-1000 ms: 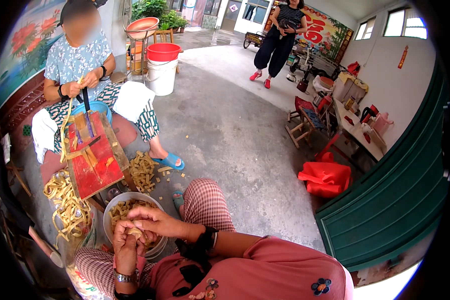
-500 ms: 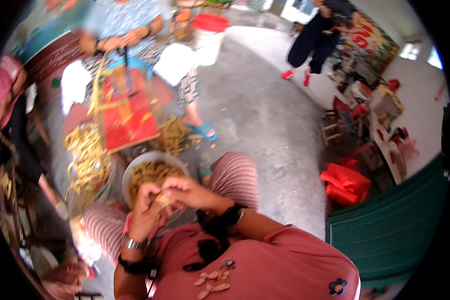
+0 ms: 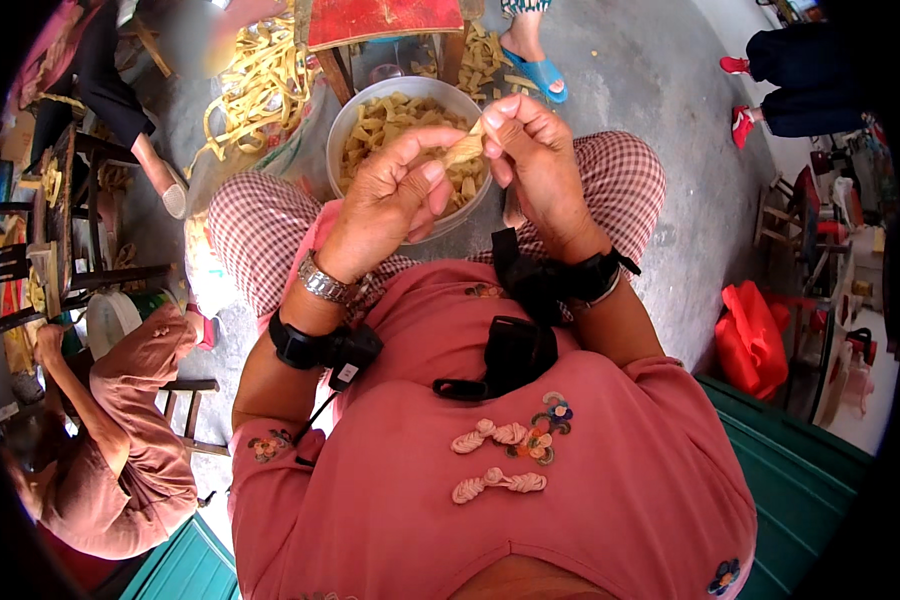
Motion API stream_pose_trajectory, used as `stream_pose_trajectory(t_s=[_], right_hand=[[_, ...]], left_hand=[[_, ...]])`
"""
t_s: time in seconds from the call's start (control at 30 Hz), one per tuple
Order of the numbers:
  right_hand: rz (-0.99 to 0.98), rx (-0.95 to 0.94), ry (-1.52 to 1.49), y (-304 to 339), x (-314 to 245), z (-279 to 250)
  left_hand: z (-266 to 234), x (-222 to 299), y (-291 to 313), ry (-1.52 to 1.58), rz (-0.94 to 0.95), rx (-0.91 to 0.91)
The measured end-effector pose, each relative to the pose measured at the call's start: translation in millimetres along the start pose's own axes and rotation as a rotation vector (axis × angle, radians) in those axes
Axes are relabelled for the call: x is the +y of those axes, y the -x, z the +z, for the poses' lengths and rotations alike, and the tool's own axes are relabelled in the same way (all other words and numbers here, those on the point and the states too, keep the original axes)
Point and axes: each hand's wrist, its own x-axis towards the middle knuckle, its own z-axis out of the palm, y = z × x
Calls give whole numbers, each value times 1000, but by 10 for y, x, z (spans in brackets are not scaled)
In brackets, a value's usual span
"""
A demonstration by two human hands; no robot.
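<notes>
A short, pale-yellow strip (image 3: 464, 150), seemingly folded or twisted, spans the gap between my two hands. My left hand (image 3: 385, 200) pinches its lower end between thumb and fingers. At its upper end, the thumb and fingertips of my right hand (image 3: 542, 160) close on the same piece. Both hands are above a round whitish tub (image 3: 336, 135), between my knees. Inside the tub lie many short yellow pieces (image 3: 395, 115) that look alike; my hands cover part of them.
Beyond the tub stands a red-topped wooden bench (image 3: 385, 22). Long yellow strips (image 3: 265, 85) are heaped to its left, and short pieces (image 3: 480, 60) lie on the floor to its right. Other people sit at the left. A red bag (image 3: 750, 340) is at the right.
The view has tilted down, so the tub and my hands appear higher and larger. My hands, close together before, are slightly farther apart with the strip showing between them.
</notes>
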Motion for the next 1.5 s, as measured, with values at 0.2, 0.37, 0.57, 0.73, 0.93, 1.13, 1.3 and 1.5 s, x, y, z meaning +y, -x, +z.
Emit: stream_pose_trajectory(t_s=[0.2, 0.37, 0.57, 0.73, 0.93, 1.13, 1.3, 1.5], right_hand=[[-61, 37, -13, -32, -89, -48], [67, -56, -62, -73, -124, -108], [314, -180, -213, -28, -141, -50], [335, -160, -114, -107, -85, 79], [365, -154, -237, -180, -40, 114], [388, -81, -260, -276, -74, 132], [292, -107, -236, -541, -234, 244], [100, -150, -47, -1348, -457, 316]], left_hand=[[13, 106, -25, -164, -7, -85], [29, 151, -71, -246, 78, -46], [10, 197, -194, -469, 237, -4], [-54, 188, -220, -501, 224, 15], [-114, 245, -267, -223, 87, 43], [-246, 311, -206, -75, 93, 55], [-358, 506, -326, -30, 149, 82], [-771, 963, -977, -203, 309, 167]])
